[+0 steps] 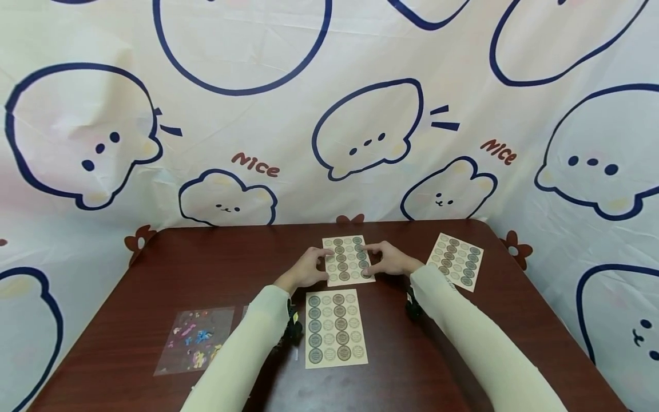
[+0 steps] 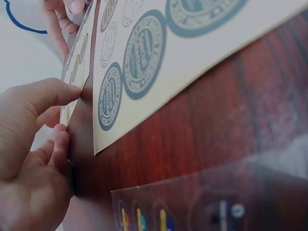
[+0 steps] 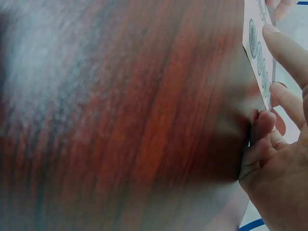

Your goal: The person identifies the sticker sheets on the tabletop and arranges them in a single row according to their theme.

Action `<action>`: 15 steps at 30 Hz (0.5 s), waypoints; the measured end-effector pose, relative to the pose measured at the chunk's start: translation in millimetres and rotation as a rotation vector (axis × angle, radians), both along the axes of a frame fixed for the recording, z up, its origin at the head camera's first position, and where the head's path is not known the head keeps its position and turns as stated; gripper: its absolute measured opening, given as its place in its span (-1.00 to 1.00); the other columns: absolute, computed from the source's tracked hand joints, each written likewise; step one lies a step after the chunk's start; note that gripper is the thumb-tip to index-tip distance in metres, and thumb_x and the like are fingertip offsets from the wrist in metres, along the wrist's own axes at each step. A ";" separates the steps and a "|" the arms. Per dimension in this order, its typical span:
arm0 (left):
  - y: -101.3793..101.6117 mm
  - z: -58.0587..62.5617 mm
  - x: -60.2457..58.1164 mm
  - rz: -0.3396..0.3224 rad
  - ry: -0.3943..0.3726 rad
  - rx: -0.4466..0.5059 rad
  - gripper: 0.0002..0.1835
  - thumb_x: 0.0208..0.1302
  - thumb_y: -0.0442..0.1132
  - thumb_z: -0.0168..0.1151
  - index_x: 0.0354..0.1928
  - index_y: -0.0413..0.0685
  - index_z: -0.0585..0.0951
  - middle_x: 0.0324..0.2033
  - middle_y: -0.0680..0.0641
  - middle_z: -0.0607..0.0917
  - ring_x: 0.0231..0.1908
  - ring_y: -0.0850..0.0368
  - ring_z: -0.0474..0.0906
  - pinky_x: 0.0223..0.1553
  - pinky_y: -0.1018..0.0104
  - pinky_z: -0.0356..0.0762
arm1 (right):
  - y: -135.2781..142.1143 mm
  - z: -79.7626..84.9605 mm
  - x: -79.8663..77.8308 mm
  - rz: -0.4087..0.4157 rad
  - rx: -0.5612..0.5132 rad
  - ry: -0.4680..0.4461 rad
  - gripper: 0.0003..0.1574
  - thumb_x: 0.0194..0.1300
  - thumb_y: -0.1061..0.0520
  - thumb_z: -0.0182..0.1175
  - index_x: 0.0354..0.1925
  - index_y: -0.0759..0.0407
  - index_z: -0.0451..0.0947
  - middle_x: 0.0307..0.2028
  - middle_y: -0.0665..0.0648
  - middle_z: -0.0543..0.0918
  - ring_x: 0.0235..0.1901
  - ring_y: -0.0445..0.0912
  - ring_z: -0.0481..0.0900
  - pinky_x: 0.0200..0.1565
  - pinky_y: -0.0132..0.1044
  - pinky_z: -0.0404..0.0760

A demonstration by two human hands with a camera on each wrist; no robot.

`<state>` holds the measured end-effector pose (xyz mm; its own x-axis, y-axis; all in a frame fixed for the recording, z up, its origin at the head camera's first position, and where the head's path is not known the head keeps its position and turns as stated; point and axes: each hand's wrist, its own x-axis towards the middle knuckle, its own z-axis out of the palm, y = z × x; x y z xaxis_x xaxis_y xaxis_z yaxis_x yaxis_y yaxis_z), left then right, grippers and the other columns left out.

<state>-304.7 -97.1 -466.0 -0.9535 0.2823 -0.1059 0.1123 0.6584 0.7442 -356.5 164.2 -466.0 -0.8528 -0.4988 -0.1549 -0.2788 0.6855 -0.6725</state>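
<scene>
A cream sheet of round stickers (image 1: 352,258) lies toward the back of the dark table, its printed side up. My left hand (image 1: 309,266) holds its left edge between thumb and fingers. On the opposite side, my right hand (image 1: 389,260) holds the right edge, its thumb by the near corner and a finger farther up. The left wrist view shows the left fingertips (image 2: 72,91) at the sheet's edge. Curled fingers of the right hand (image 3: 276,149) meet the sheet's corner in the right wrist view; the undersides of the fingers are partly hidden.
A second sticker sheet (image 1: 337,329) lies nearer, between my forearms. Another sheet (image 1: 457,260) lies tilted at the back right, partly behind the right sleeve. A clear plastic sheet with colourful stickers (image 1: 194,337) is at the left. A printed curtain (image 1: 288,131) hangs behind the table.
</scene>
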 end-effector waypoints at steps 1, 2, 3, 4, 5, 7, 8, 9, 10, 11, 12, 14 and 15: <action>-0.2 -0.3 0.0 -0.001 0.002 0.000 -0.32 0.23 -0.39 0.35 0.42 -0.03 0.45 0.40 -0.23 0.33 0.21 -0.14 0.42 0.20 0.01 0.49 | -0.4 0.0 0.2 0.008 0.002 0.002 -0.07 0.17 0.02 0.50 0.44 0.15 0.38 0.16 0.30 0.44 0.01 0.02 0.36 0.14 -0.13 0.35; -0.2 -0.7 0.2 -0.001 0.002 0.002 -0.32 0.23 -0.40 0.35 0.42 -0.03 0.45 0.40 -0.23 0.33 0.21 -0.13 0.42 0.20 0.01 0.49 | -0.8 -0.1 0.6 0.015 0.002 0.001 -0.07 0.16 0.03 0.51 0.43 0.16 0.39 0.16 0.30 0.45 0.02 0.03 0.35 0.19 -0.11 0.34; -0.3 -1.1 0.3 -0.002 0.003 0.003 -0.31 0.21 -0.41 0.35 0.42 -0.03 0.45 0.39 -0.23 0.33 0.20 -0.13 0.42 0.19 0.01 0.49 | -1.2 -0.3 0.9 0.020 0.004 0.003 -0.07 0.16 0.04 0.51 0.43 0.17 0.39 0.16 0.29 0.45 0.04 0.02 0.35 0.23 -0.09 0.32; -0.3 -1.7 0.3 -0.002 0.007 0.002 -0.31 0.20 -0.41 0.35 0.41 -0.04 0.45 0.38 -0.23 0.34 0.18 -0.12 0.43 0.18 0.01 0.49 | -1.6 -0.5 1.2 0.023 0.007 0.006 -0.07 0.15 0.04 0.52 0.42 0.17 0.40 0.14 0.28 0.46 0.05 0.02 0.34 0.25 -0.08 0.32; -0.1 -2.3 0.4 -0.001 0.012 0.005 -0.31 0.19 -0.41 0.35 0.41 -0.05 0.46 0.38 -0.23 0.35 0.17 -0.12 0.43 0.17 0.01 0.49 | -2.0 -0.5 1.5 0.024 0.010 0.009 -0.07 0.14 0.05 0.52 0.42 0.18 0.41 0.14 0.26 0.47 0.06 0.00 0.34 0.28 -0.08 0.30; 0.4 -3.0 0.6 0.005 0.016 0.012 -0.31 0.18 -0.40 0.36 0.40 -0.07 0.47 0.36 -0.24 0.36 0.15 -0.11 0.43 0.15 0.02 0.49 | -3.1 -0.3 1.6 0.030 0.009 0.011 -0.08 0.14 0.06 0.53 0.41 0.20 0.42 0.11 0.25 0.48 0.04 0.01 0.33 0.28 -0.06 0.31; 0.7 -3.6 0.5 0.014 0.014 0.016 -0.31 0.18 -0.38 0.37 0.40 -0.07 0.47 0.36 -0.23 0.36 0.15 -0.10 0.42 0.15 0.03 0.49 | -3.6 0.0 1.7 0.028 0.011 0.010 -0.08 0.13 0.06 0.53 0.40 0.19 0.42 0.10 0.25 0.48 0.04 0.00 0.33 0.28 -0.07 0.31; 1.0 -3.8 0.5 0.023 0.013 0.018 -0.32 0.19 -0.35 0.38 0.40 -0.06 0.47 0.35 -0.23 0.36 0.15 -0.10 0.42 0.15 0.03 0.49 | -4.0 0.7 1.9 0.027 0.012 0.010 -0.08 0.13 0.06 0.53 0.40 0.19 0.43 0.09 0.24 0.48 0.03 -0.01 0.33 0.27 -0.08 0.31; 1.3 -4.0 0.4 0.033 0.010 0.020 -0.32 0.19 -0.33 0.39 0.39 -0.06 0.48 0.35 -0.22 0.36 0.15 -0.09 0.42 0.15 0.04 0.49 | -4.2 1.6 2.0 0.027 0.013 0.010 -0.08 0.13 0.06 0.53 0.40 0.19 0.43 0.09 0.24 0.48 0.02 -0.01 0.32 0.26 -0.08 0.32; 1.6 -4.1 0.1 0.041 0.005 0.020 -0.32 0.21 -0.30 0.39 0.40 -0.05 0.47 0.36 -0.21 0.36 0.15 -0.08 0.41 0.15 0.04 0.49 | -4.4 2.4 2.2 0.027 0.013 0.008 -0.08 0.13 0.06 0.53 0.40 0.20 0.43 0.09 0.25 0.47 0.02 0.00 0.33 0.26 -0.07 0.32; 1.9 -3.8 -0.3 0.051 0.000 0.019 -0.32 0.21 -0.28 0.40 0.41 -0.04 0.47 0.36 -0.20 0.36 0.16 -0.07 0.40 0.15 0.05 0.49 | -4.4 3.4 2.4 0.027 0.014 0.007 -0.08 0.13 0.06 0.53 0.40 0.20 0.43 0.10 0.26 0.47 0.02 0.00 0.33 0.26 -0.06 0.33; 1.8 -3.7 -1.2 0.060 -0.007 0.014 -0.31 0.21 -0.25 0.42 0.41 -0.04 0.46 0.36 -0.19 0.35 0.16 -0.06 0.39 0.16 0.06 0.48 | -4.2 3.0 1.9 0.028 0.014 0.010 -0.07 0.12 0.06 0.54 0.40 0.20 0.43 0.11 0.27 0.47 0.05 0.00 0.35 0.29 -0.05 0.32; 2.0 -2.8 -1.3 0.061 -0.010 0.012 -0.30 0.22 -0.24 0.42 0.42 -0.04 0.45 0.37 -0.19 0.35 0.16 -0.06 0.39 0.17 0.06 0.47 | -4.0 2.9 1.6 0.035 0.019 0.018 -0.07 0.12 0.06 0.54 0.40 0.21 0.42 0.12 0.27 0.47 0.04 0.00 0.35 0.28 -0.05 0.33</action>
